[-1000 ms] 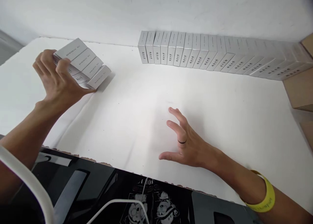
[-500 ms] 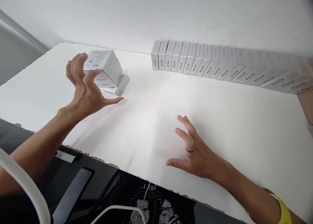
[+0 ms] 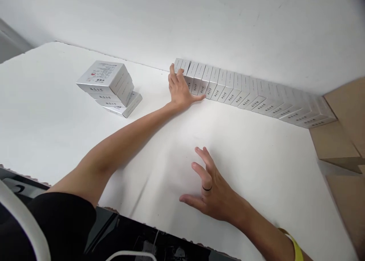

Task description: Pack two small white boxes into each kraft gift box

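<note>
White bench (image 3: pixel 242 151): long row of slim printed cartons (image 3: pixel 236 92) already stood side by side along the back edge; small stack of cartons (image 3: pixel 114 80) sits apart to its left, not lined up. All look closed, contents hidden. Left hand (image 3: pixel 180 89) spread at row's left end, can't tell if gripping; right hand (image 3: pixel 209 189) empty, fingers and thumb apart.

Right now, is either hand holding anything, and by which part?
Right hand: nothing. Left hand: at the left end of the box row; whether it grips any cannot be told.
</note>
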{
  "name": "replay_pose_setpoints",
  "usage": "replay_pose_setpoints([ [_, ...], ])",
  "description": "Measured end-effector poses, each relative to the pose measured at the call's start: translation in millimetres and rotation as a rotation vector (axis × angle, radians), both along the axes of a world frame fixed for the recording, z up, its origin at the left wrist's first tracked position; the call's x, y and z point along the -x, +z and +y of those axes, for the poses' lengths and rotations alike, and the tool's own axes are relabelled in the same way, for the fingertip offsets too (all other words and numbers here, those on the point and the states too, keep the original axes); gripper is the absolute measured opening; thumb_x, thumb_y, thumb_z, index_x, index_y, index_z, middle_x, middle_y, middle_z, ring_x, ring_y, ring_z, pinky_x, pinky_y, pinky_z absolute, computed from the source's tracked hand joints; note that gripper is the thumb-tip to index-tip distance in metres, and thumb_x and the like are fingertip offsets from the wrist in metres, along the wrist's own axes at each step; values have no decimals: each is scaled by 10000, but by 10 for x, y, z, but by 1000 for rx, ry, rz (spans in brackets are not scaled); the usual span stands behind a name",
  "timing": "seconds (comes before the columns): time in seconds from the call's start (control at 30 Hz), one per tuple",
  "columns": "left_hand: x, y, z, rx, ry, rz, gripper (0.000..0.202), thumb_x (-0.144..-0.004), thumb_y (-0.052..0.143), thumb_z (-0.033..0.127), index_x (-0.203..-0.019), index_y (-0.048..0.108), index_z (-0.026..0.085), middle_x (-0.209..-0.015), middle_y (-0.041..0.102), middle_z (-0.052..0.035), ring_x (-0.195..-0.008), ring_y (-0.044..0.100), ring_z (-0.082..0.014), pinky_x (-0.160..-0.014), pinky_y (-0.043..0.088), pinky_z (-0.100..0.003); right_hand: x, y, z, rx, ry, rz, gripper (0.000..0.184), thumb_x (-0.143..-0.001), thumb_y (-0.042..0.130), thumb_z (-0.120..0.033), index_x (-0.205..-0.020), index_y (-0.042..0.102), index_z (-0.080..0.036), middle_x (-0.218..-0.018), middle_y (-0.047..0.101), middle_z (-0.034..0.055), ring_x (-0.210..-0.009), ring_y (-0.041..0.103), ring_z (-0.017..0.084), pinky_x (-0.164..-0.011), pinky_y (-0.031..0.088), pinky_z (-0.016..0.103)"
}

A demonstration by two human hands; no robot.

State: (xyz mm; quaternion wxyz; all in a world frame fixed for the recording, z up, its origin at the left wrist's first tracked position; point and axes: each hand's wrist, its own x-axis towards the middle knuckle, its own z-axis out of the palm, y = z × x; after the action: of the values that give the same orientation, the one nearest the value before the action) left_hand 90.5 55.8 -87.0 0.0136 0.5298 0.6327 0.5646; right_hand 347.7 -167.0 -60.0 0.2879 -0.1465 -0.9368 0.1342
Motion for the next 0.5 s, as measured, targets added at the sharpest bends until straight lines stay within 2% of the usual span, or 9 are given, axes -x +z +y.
replay_pose_setpoints([
  [0.07, 0, 3, 87, -5, 11, -61, 1173, -469, 1081, 351, -1402, 375, 265, -1742, 53, -166, -1628, 37, -472, -1312, 168, -674, -1, 12, -2, 7, -2, -10, 662, -1035, 594, -428, -1478, 241, -85, -1569, 262, 297, -1608, 197, 350, -1252, 346, 672],
  [0.17, -13, 5, 46, -35, 6, -100, 1137, -516, 1069, 284, -1419, 378, 284, -1751, 42, -127, -1639, 18, -449, -1322, 166, -661, -3, 34, -12, 6, -13, -24, 601, -1041, 580, -346, -1471, 255, -81, -1566, 280, 294, -1615, 182, 348, -1235, 378, 667],
  [0.3, -30, 33, -58, -14, -4, -101, 1138, -515, 1064, 223, -1417, 375, 310, -1751, 52, -121, -1635, 112, -422, -1337, 185, -608, -16, 44, -41, 12, -31, -44, 541, -1032, 564, -254, -1462, 281, -86, -1569, 306, 284, -1609, 212, 340, -1213, 415, 647],
  [0.5, -57, 114, -178, 68, 14, -161, 1189, -602, 1012, 254, -1481, 215, 329, -1736, -38, -139, -1617, 205, -380, -1327, 259, -531, -40, 3, -79, 52, -63, -66, 569, -1037, 554, -247, -1514, 268, -124, -1626, 289, 258, -1603, 241, 368, -1103, 547, 593],
])
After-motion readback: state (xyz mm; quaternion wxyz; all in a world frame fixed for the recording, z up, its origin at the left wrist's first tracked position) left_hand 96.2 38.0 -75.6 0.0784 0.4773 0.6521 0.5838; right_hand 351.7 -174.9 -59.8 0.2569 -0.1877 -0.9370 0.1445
